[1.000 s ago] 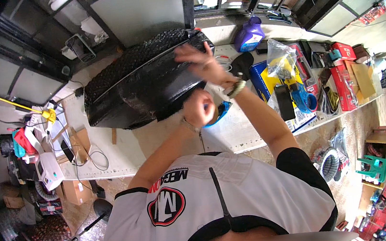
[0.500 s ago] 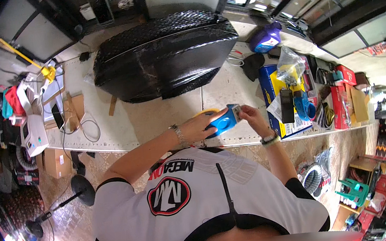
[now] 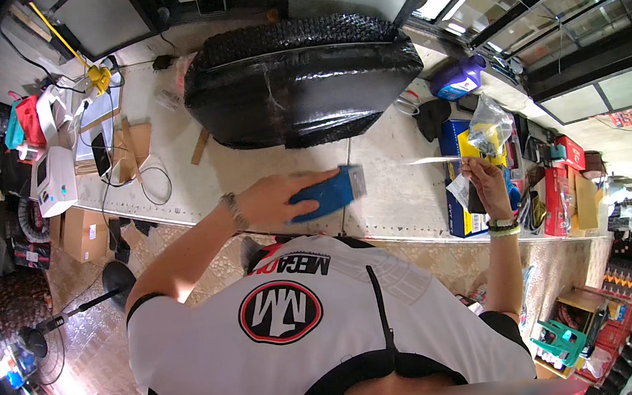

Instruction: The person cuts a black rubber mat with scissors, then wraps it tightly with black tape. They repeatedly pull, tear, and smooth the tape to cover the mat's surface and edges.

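The blue dispenser is over the near middle of the tabletop, its clear-looking front end pointing to 3 o'clock; whether it touches the surface I cannot tell. The left hand has its fingers wrapped over it from 9 o'clock, while the right hand, well apart at 3 o'clock, has its fingers pinched on a thin pale strip. Blur hides whether the strip joins the dispenser. If it is tape, as it seems, slack could let it fold and stick to itself, and a hard tug could tear it crooked or twist the dispenser in the left fingers. The right hand has the tighter surroundings: the clear bag lies just beyond it at 12 o'clock, where a loose end could catch, and the blue-and-yellow box sits close at 8 o'clock, where a low swing could nudge it. From the dispenser, the large black bundle blocks the way at 12 o'clock, the purple jug stands at 2, a wooden stick lies at 10, and a looped cable at 9 could snag a sweeping forearm.
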The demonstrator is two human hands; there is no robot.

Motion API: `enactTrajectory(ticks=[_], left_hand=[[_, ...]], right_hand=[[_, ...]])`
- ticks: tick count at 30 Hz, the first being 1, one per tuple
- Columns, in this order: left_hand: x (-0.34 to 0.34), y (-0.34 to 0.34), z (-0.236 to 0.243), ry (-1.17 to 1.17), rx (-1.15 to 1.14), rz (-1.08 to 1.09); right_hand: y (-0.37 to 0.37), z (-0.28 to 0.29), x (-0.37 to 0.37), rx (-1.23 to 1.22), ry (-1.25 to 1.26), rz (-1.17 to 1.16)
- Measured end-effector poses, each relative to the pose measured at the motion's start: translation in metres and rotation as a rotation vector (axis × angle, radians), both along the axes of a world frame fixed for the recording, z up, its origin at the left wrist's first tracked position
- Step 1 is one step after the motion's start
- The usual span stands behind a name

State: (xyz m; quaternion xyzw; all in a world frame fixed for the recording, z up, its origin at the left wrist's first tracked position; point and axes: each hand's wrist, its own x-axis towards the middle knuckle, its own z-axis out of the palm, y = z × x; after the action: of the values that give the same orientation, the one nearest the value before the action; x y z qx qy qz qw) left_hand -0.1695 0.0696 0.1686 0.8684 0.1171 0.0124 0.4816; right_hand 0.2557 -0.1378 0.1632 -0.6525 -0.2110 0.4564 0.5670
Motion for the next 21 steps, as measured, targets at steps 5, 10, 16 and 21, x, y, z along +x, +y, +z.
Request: enactTrajectory(ticks=[5, 10, 16, 21], left_hand=[[0.098, -0.016, -0.095, 0.236, 0.195, 0.173], [0.193, -0.047, -0.173, 0.170, 0.413, 0.291], [0.193, -0.046, -0.188, 0.160, 0.405, 0.299], [0.180, -0.014, -0.076, -0.490, -1.753, 0.227]], right_hand=[[0.012, 0.036, -0.087, 0.010, -0.511, 0.188], [0.024, 0.076, -0.185, 0.151, -1.120, 0.237], [0.074, 0.060, -0.174, 0.503, 0.020, -0.015], [0.135, 0.055, -0.180, 0.896, 1.088, -0.016]])
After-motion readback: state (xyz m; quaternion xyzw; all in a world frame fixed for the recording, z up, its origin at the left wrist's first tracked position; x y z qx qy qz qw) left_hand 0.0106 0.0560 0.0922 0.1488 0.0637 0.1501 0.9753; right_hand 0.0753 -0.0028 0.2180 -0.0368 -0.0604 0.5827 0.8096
